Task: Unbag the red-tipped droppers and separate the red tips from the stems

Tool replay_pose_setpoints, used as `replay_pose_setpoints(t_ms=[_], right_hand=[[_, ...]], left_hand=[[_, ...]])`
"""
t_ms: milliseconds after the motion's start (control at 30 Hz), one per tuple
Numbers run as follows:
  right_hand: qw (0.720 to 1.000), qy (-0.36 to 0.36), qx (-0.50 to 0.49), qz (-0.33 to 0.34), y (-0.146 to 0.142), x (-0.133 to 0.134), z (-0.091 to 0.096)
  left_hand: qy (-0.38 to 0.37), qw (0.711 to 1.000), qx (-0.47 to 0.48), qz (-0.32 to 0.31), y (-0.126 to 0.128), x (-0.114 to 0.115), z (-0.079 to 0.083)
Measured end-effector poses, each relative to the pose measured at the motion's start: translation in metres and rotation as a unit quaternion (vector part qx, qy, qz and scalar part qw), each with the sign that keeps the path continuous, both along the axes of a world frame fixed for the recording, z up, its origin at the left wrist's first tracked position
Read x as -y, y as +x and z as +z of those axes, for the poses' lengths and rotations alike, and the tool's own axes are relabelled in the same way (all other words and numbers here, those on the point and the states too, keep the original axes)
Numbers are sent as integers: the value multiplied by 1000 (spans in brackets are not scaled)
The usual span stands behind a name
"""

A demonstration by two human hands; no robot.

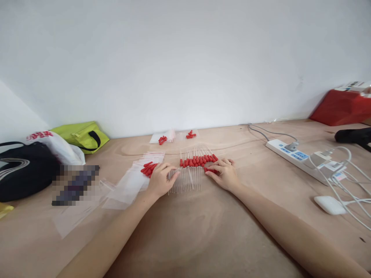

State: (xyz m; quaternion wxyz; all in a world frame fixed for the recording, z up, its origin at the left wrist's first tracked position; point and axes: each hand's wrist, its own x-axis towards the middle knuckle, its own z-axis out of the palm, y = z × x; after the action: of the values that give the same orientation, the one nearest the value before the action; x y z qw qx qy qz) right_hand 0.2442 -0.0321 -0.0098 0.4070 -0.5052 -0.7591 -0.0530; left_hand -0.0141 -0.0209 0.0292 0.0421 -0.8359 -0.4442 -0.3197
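Glass dropper tubes lie side by side in a row between my hands. Behind them is a second row of tubes, with red rubber bulbs on their near ends. My left hand rests at the left end of the near row, thumb and forefinger apart. Between the fingertips of my right hand, at the row's right end, is a red rubber bulb, partly hidden. Loose red bulbs are heaped beside my left hand on clear zip bags.
Small bags with red bulbs lie near the wall. At right are a power strip, white cables and a white charger. A black bag, a lime-green bag and a red bag stand along the sides.
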Motion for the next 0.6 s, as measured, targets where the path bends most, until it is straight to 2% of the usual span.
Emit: replay_pose_setpoints(t_ms=[167, 300, 467, 600], right_hand=[[1000, 1, -18, -13, -1, -1, 1], [1000, -5, -28, -11, -2, 1, 3], [999, 7, -29, -17, -4, 3, 5], [999, 15, -27, -14, -4, 3, 5]], left_hand=[[-67, 995, -70, 16, 28, -33, 10], [-97, 992, -79, 31, 37, -46, 6], [-71, 995, -31, 60, 35, -43, -2], [-49, 997, 25, 55, 21, -24, -1]])
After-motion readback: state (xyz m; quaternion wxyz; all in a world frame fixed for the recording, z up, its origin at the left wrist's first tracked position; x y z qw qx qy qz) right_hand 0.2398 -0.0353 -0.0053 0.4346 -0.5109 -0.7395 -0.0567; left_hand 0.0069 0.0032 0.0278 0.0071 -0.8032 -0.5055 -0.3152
